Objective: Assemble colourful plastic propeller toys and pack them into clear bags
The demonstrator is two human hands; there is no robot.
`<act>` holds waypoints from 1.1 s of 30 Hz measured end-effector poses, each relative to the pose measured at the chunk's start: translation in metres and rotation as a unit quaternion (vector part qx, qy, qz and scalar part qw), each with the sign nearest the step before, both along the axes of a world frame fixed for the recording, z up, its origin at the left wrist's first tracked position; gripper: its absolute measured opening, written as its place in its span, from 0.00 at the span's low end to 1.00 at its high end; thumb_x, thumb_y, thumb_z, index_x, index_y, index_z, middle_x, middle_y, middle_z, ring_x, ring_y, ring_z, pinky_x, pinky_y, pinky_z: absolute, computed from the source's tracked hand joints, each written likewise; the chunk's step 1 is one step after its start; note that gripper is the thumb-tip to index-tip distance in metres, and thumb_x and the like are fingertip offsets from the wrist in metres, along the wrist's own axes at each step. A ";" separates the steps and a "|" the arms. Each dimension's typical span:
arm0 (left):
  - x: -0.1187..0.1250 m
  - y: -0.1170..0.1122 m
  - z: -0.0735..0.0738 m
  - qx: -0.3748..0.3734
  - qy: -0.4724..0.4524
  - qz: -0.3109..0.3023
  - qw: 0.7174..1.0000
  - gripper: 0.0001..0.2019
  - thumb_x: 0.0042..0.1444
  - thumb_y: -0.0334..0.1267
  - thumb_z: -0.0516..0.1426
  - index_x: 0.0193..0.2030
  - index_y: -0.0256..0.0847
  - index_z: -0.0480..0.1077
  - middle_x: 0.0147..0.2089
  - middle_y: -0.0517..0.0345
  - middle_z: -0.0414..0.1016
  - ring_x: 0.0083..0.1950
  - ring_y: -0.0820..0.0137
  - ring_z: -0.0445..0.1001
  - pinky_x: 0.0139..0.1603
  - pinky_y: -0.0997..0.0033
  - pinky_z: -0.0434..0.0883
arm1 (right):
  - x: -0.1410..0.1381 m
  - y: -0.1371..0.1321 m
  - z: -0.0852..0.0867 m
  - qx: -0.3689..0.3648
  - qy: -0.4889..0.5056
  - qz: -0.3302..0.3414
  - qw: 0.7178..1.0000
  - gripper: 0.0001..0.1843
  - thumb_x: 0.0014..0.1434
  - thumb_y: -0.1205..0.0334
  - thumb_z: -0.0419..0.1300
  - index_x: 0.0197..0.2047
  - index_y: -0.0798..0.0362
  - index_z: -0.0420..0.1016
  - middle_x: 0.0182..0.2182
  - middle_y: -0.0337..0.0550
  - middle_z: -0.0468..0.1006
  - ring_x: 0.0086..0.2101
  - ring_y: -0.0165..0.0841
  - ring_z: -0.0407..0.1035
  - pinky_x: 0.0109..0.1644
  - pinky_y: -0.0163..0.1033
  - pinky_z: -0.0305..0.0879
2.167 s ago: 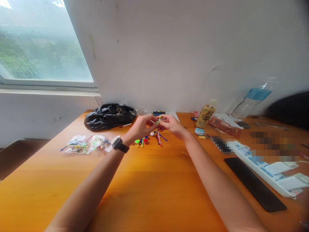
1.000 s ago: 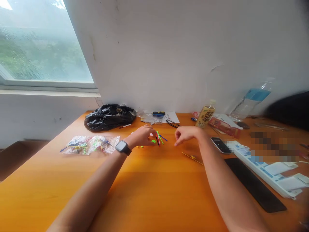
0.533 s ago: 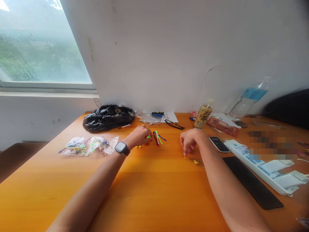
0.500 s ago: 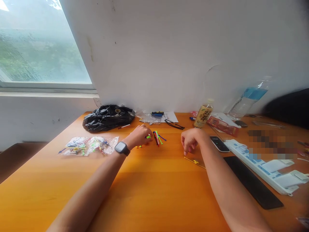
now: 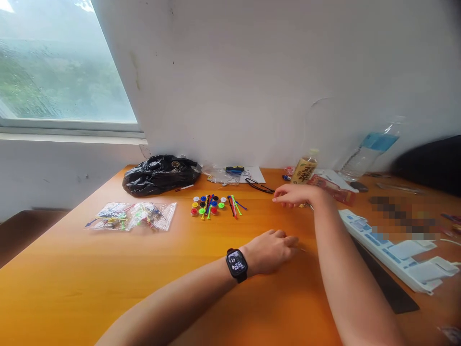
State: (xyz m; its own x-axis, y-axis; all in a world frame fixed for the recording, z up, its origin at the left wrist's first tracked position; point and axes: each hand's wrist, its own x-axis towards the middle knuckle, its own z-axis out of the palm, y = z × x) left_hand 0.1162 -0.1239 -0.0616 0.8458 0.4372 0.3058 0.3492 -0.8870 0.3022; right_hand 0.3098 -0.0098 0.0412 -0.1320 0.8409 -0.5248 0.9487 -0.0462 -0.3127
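My left hand (image 5: 272, 251), wearing a black watch (image 5: 236, 265) on its wrist, is low over the table right of centre. Its fingers are curled in, and a faint thin end shows past the fingertips; what they hold is too blurred to name. Farther back, my right hand (image 5: 296, 195) has its fingers stretched out to the left, with nothing visible in them. Several round coloured pieces (image 5: 202, 204) sit in rows left of both hands, with thin sticks among them. Beside these lie more coloured sticks (image 5: 236, 206) in a small fan.
A clear bag of coloured parts (image 5: 133, 216) lies at left, a black plastic bag (image 5: 160, 175) behind it. Black glasses (image 5: 258, 186) rest near the wall. A drink bottle (image 5: 304, 169), a white power strip (image 5: 387, 252) and a black mat (image 5: 391, 283) are at right.
My left hand has come away from the coloured pieces, rightward and toward me, uncovering them. My right hand has moved slightly back and right, its fingers now straighter. The yellow stick no longer shows.
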 end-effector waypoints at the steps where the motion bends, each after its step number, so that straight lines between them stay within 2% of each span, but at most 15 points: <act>1: -0.001 0.005 -0.002 0.021 0.011 -0.023 0.999 0.13 0.62 0.26 0.59 0.48 0.48 0.78 0.52 0.53 0.81 0.48 0.59 0.80 0.49 0.62 0.77 | -0.002 -0.002 0.002 0.004 0.020 0.014 1.000 0.23 0.62 0.46 0.64 0.52 0.55 0.78 0.44 0.54 0.84 0.40 0.41 0.79 0.37 0.37 0.68; 3: -0.010 0.019 -0.001 0.029 0.009 -0.038 0.999 0.11 0.62 0.23 0.57 0.41 0.42 0.77 0.44 0.48 0.80 0.42 0.60 0.80 0.40 0.64 0.76 | -0.005 -0.004 0.004 0.020 0.067 0.041 0.997 0.23 0.60 0.45 0.65 0.50 0.54 0.79 0.44 0.54 0.83 0.41 0.41 0.79 0.38 0.37 0.69; 5: -0.026 0.038 0.008 0.010 -0.007 -0.023 1.000 0.09 0.65 0.27 0.56 0.37 0.41 0.76 0.42 0.48 0.79 0.38 0.64 0.79 0.38 0.67 0.75 | -0.009 -0.005 0.006 0.058 0.113 0.052 0.991 0.23 0.60 0.43 0.65 0.49 0.53 0.79 0.45 0.53 0.83 0.40 0.40 0.78 0.38 0.36 0.69; 7: -0.047 0.058 0.023 -0.009 -0.045 0.009 0.999 0.07 0.69 0.32 0.56 0.45 0.39 0.77 0.47 0.48 0.78 0.39 0.68 0.80 0.42 0.69 0.76 | -0.016 -0.003 0.005 0.105 0.167 0.041 0.979 0.22 0.62 0.43 0.63 0.48 0.53 0.79 0.44 0.52 0.83 0.39 0.37 0.77 0.38 0.36 0.69; 8: -0.058 0.068 0.031 -0.050 -0.096 0.048 0.993 0.06 0.68 0.35 0.59 0.47 0.39 0.76 0.46 0.50 0.78 0.37 0.70 0.79 0.40 0.70 0.76 | -0.021 -0.002 0.004 0.126 0.202 0.030 0.971 0.22 0.64 0.43 0.62 0.47 0.53 0.79 0.43 0.52 0.83 0.38 0.36 0.76 0.38 0.36 0.69; 10: -0.078 0.085 0.046 -0.106 -0.180 0.112 0.972 0.08 0.66 0.41 0.63 0.46 0.39 0.76 0.42 0.53 0.77 0.33 0.72 0.78 0.35 0.73 0.75 | -0.036 0.001 -0.001 0.147 0.285 0.011 0.947 0.22 0.67 0.43 0.59 0.46 0.54 0.78 0.41 0.50 0.82 0.35 0.33 0.75 0.39 0.36 0.70; 12: -0.096 0.098 0.058 -0.120 -0.240 0.143 0.953 0.11 0.63 0.44 0.65 0.42 0.38 0.76 0.40 0.55 0.76 0.33 0.73 0.78 0.35 0.74 0.75 | -0.055 0.003 -0.007 0.140 0.365 0.018 0.920 0.21 0.65 0.43 0.63 0.46 0.54 0.77 0.40 0.48 0.82 0.34 0.32 0.74 0.39 0.36 0.70; 16: -0.118 0.110 0.070 -0.121 -0.272 0.130 0.946 0.11 0.59 0.43 0.67 0.41 0.37 0.79 0.42 0.54 0.76 0.34 0.73 0.79 0.37 0.74 0.77 | -0.092 0.003 -0.020 0.122 0.505 0.059 0.852 0.18 0.62 0.47 0.67 0.46 0.53 0.78 0.33 0.41 0.80 0.33 0.31 0.73 0.40 0.36 0.70; 19: -0.126 0.110 0.074 -0.110 -0.262 0.118 0.951 0.09 0.60 0.40 0.66 0.43 0.38 0.79 0.43 0.54 0.78 0.35 0.72 0.81 0.38 0.75 0.77 | -0.106 0.002 -0.027 0.140 0.549 0.044 0.823 0.15 0.60 0.52 0.68 0.45 0.53 0.78 0.30 0.39 0.78 0.31 0.30 0.72 0.38 0.36 0.70; 24: -0.131 0.107 0.079 -0.102 -0.222 0.120 0.962 0.05 0.61 0.36 0.63 0.42 0.38 0.79 0.36 0.57 0.81 0.34 0.71 0.81 0.36 0.77 0.75 | -0.112 0.002 -0.033 0.112 0.563 0.027 0.818 0.13 0.59 0.58 0.66 0.47 0.53 0.76 0.29 0.38 0.78 0.30 0.30 0.73 0.37 0.36 0.69; 27: -0.133 0.108 0.079 -0.100 -0.207 0.125 0.965 0.04 0.58 0.35 0.65 0.38 0.37 0.78 0.32 0.58 0.81 0.33 0.72 0.79 0.35 0.77 0.74 | -0.119 0.002 -0.040 0.108 0.562 0.037 0.819 0.10 0.59 0.59 0.65 0.43 0.52 0.73 0.22 0.31 0.70 0.23 0.26 0.62 0.28 0.31 0.58; 30: -0.136 0.110 0.076 -0.133 -0.192 0.127 0.964 0.02 0.53 0.31 0.65 0.33 0.37 0.76 0.30 0.60 0.80 0.31 0.73 0.78 0.34 0.78 0.72 | -0.125 0.004 -0.052 0.096 0.538 0.025 0.837 0.10 0.59 0.56 0.64 0.41 0.51 0.70 0.19 0.28 0.64 0.19 0.24 0.52 0.23 0.31 0.46; 33: -0.140 0.109 0.074 -0.185 -0.156 0.132 0.961 0.05 0.51 0.31 0.66 0.32 0.37 0.74 0.28 0.60 0.80 0.30 0.73 0.78 0.30 0.78 0.70 | -0.123 0.012 -0.066 0.116 0.470 0.023 0.875 0.09 0.61 0.54 0.60 0.40 0.51 0.70 0.22 0.31 0.66 0.20 0.26 0.54 0.24 0.32 0.49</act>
State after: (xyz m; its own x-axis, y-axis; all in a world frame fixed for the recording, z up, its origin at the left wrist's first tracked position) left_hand -0.0234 -0.0150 0.0121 0.5823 0.7524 0.3081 0.3890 -0.5905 0.7071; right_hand 0.1871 0.0018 -0.0250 -0.4499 0.8929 0.0171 0.2668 0.1527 -0.9516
